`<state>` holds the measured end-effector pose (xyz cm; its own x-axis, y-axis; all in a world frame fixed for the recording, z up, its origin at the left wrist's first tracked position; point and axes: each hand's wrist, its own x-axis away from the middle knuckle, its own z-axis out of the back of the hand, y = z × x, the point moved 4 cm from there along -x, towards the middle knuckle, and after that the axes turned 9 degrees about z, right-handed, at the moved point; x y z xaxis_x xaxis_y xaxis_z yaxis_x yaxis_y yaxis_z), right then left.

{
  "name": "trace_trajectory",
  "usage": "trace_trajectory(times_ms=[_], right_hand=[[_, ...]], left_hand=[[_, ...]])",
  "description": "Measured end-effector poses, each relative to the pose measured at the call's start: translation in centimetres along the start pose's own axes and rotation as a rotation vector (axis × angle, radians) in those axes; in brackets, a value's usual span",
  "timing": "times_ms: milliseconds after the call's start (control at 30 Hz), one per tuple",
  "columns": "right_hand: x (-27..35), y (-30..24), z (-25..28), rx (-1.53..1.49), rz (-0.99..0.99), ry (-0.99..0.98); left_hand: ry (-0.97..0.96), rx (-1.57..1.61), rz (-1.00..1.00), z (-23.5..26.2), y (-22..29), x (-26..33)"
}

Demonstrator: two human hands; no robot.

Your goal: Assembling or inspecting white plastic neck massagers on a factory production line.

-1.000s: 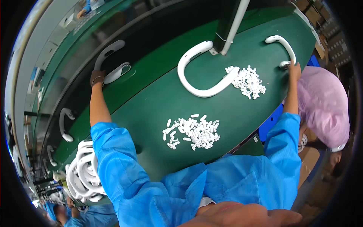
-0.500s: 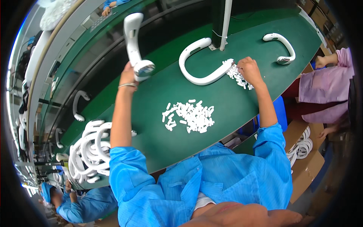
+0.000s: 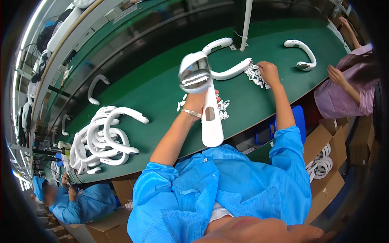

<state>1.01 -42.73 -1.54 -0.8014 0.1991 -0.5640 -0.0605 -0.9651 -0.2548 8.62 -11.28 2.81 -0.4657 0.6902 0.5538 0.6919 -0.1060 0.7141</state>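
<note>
Far left, a stack (image 3: 107,129) of white bands crowds the worktop (image 3: 150,97)! Coming across, my left forearm slants up from below, and my left hand (image 3: 195,104) is wrapped around a band (image 3: 213,127), fingertips showing past its right edge, shiny end up, long end toward my chest, all held above the worktop. Behind it peeks a loose heap (image 3: 224,108) of small white pieces. Beyond, a curved band (image 3: 231,73) lies with one tip by a second heap (image 3: 254,75). And here's my right hand (image 3: 269,73), arm stretched forward, wrist bent, fingers drawn narrow at those pieces; whether they pinch one, I can't tell. Farther right lies another band (image 3: 310,54).
</note>
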Motion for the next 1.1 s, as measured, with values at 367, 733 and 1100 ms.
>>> trace_trajectory(times_ms=[367, 733, 1100], right_hand=[[1.2, -1.6, 1.1, -0.552, -0.351, 0.088], [-0.5, -15.8, 3.8, -1.278, -0.345, 0.117], [0.1, -23.1, 5.1, -1.619, -0.222, 0.047]], left_hand=[[-0.202, 0.055, -0.052, -0.9, -1.4, 0.0], [-0.15, 0.044, -0.188, 0.1, -2.0, -1.7], [-0.21, -0.124, -0.317, 1.4, -0.7, 1.9]])
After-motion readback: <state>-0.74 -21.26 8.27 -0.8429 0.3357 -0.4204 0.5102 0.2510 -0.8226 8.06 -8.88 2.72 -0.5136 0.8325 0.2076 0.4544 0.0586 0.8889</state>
